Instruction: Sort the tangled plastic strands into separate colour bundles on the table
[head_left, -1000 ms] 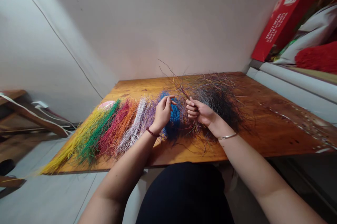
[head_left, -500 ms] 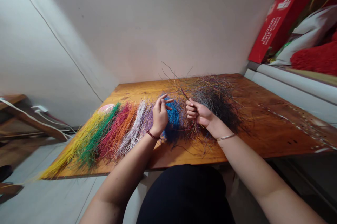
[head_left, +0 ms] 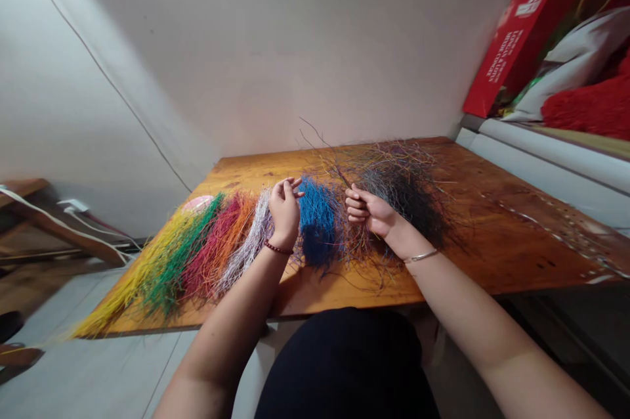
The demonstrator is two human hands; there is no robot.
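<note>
My right hand (head_left: 363, 207) is closed around a thin bunch of mixed, dark-looking strands (head_left: 339, 173), which fan out up and to the left from the fist. My left hand (head_left: 286, 209) hovers over the purple strands (head_left: 296, 255), mostly covering them, its fingers partly stretched and apart, with no strand visible in them. Just right of it lies a blue bundle (head_left: 317, 219). White strands (head_left: 246, 248) lie to its left, followed by orange (head_left: 236, 232), red (head_left: 209, 255), green (head_left: 180, 268) and yellow (head_left: 132, 268) bundles.
A tangled dark grey pile (head_left: 416, 202) spreads right of my right hand on the wooden table (head_left: 492, 255). A pink round item (head_left: 199, 202) sits behind the yellow bundle. At the right stand a red box (head_left: 514, 38) and red material (head_left: 588, 107). The wall rises behind the table.
My left hand has moved left, from the blue bundle to over the purple strands, uncovering the blue. My right hand stays almost in place with its bunch.
</note>
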